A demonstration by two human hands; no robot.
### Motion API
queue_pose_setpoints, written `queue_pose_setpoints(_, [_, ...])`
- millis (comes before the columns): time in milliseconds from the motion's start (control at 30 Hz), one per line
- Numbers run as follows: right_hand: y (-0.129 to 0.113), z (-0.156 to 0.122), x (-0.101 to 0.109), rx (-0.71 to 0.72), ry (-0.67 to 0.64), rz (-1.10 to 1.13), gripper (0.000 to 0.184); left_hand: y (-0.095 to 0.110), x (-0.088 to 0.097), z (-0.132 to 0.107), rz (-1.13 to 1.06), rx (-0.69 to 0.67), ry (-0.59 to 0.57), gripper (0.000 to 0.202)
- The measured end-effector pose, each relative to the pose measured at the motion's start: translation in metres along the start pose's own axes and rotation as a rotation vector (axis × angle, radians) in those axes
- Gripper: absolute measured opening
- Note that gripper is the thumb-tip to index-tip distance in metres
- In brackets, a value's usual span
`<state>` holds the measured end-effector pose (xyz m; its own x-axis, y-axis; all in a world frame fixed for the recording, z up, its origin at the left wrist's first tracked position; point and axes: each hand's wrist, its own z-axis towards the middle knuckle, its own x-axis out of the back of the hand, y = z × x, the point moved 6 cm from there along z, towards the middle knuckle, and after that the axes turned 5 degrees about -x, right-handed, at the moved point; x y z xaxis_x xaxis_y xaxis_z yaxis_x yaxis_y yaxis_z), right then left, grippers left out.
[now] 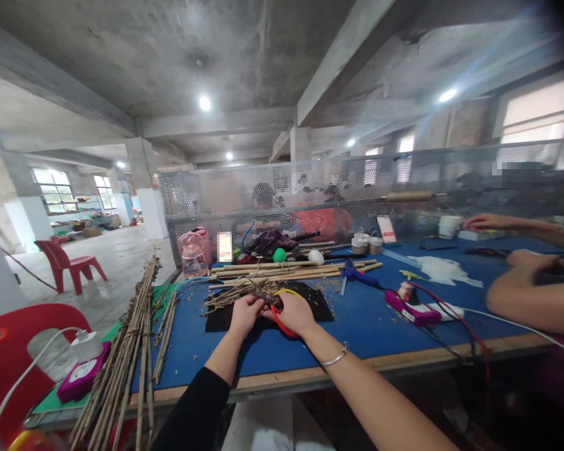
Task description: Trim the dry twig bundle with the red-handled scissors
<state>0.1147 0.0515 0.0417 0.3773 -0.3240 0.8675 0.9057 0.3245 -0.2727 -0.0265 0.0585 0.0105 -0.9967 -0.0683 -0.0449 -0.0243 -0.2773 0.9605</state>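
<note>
On the blue tabletop [192, 351] my two hands meet over a black mat [322, 304]. My right hand [297, 312] is wrapped round shears with one red and one yellow handle [282, 322]; their blades are hard to make out. Close beside it, my left hand [245, 313] has its fingers pinched on a brown twig [263, 293], which reaches toward the shears. A heap of short cut twigs [220, 299] lies on the mat just beyond my hands, with bits scattered about it.
Long dry stalks [122, 357] lie bundled at the left table edge. Behind the mat are bamboo sticks [286, 271] and a blue glue gun [360, 274]. A purple power strip [416, 308] with cables sits to the right. Another person's arms [526, 294] work at far right, before a mesh partition [282, 188].
</note>
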Motion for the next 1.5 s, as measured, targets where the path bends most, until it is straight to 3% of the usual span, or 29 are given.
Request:
queue_pose_setpoints(167, [0.001,0.000,-0.001,-0.009,-0.007,0.012,0.056,0.002,-0.003,-0.001,-0.053,-0.012,-0.034,0.025])
queue_pose_setpoints(433, [-0.002,0.000,0.002,0.006,-0.018,-0.013,0.057,0.009,-0.001,-0.005,-0.027,0.009,0.030,0.016])
queue_pose_setpoints(700, [0.001,0.000,-0.002,-0.045,-0.069,0.015,0.058,0.002,-0.003,-0.002,-0.116,0.015,0.000,0.021])
queue_pose_setpoints(933, [0.002,0.000,-0.006,-0.070,-0.121,0.008,0.054,-0.005,0.001,0.002,-0.153,0.063,0.067,0.020])
queue_pose_setpoints(1100, [0.004,0.001,-0.009,-0.087,-0.152,-0.015,0.054,-0.003,-0.001,0.002,-0.154,0.064,0.021,0.018])
queue_pose_setpoints(1367, [0.004,0.000,-0.005,-0.065,-0.072,0.011,0.052,-0.002,0.003,0.000,-0.186,0.063,0.103,0.013])
queue_pose_setpoints(1500, [0.003,0.001,-0.003,-0.017,-0.011,0.011,0.053,-0.001,0.003,0.001,-0.180,0.036,0.088,0.011])
